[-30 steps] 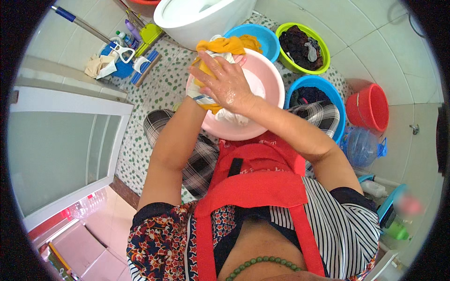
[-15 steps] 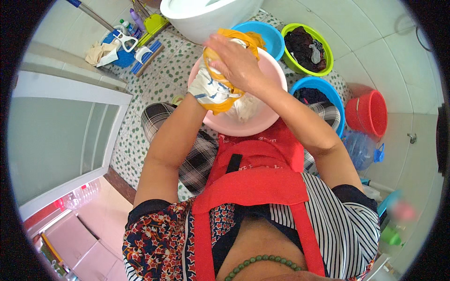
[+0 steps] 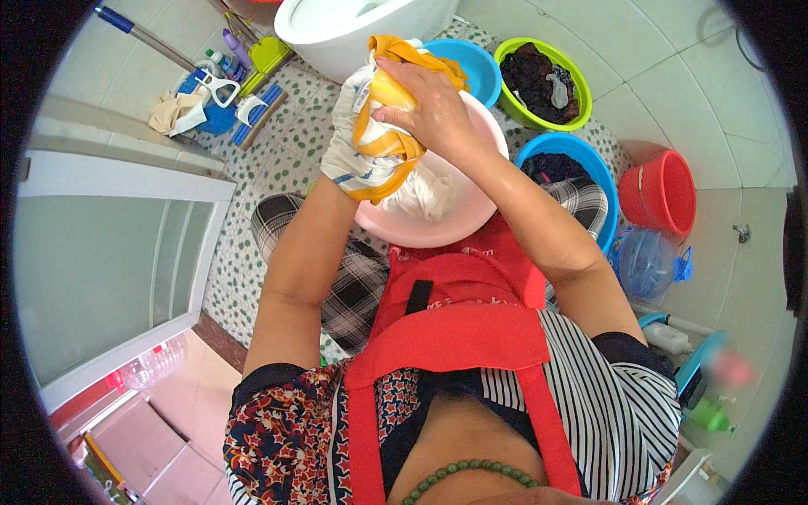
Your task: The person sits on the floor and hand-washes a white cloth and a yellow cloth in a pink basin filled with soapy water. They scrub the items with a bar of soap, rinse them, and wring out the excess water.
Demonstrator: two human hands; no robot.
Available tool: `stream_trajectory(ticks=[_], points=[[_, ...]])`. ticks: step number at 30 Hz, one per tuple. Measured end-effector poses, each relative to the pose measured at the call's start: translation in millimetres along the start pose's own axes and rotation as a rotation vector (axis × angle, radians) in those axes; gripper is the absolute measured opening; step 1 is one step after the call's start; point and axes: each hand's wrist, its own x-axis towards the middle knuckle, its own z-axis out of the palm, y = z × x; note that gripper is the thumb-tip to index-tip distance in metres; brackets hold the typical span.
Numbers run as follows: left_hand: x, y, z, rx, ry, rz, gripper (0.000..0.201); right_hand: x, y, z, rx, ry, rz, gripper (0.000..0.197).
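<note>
A wet white garment with blue marks [image 3: 349,160] and orange-yellow trim is bunched over my left hand, hiding its fingers; only my left forearm [image 3: 307,252] shows below it. My right hand [image 3: 429,109] is curled over a smooth yellow bar of soap [image 3: 391,91], pressing it against the garment. Both hands are above the left side of a pale pink basin [image 3: 484,206]. In the basin lies more wet white cloth [image 3: 425,194]. The basin stands between my knees, against my red apron [image 3: 454,337].
A blue basin [image 3: 484,71], a green basin of dark clothes [image 3: 581,105] and another blue basin with dark cloth [image 3: 602,172] stand beyond and right. Further right are a red bucket [image 3: 661,194] and a clear jug [image 3: 644,261]. A toilet [image 3: 337,38] is ahead; a door [image 3: 109,252] is left.
The garment and both hands have shifted slightly left. The cloth has turned, and more of the yellow bar now shows under my right hand.
</note>
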Motion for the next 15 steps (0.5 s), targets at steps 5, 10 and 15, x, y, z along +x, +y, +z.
stream_trajectory(ticks=[5,10,15], points=[[-6.5,-2.5,32.2,0.081,0.132,-0.012,0.040,-20.9,-7.3,0.6,0.092,0.029,0.053,0.069],[-8.6,-7.7,2.0,-0.056,0.055,-0.059,0.037,-36.3,-16.3,6.0,0.047,0.029,0.021,0.062],[6.5,-15.3,-26.9,-0.045,-0.019,-0.067,0.039,-44.6,-24.8,33.0,0.301,0.258,0.293,0.053]])
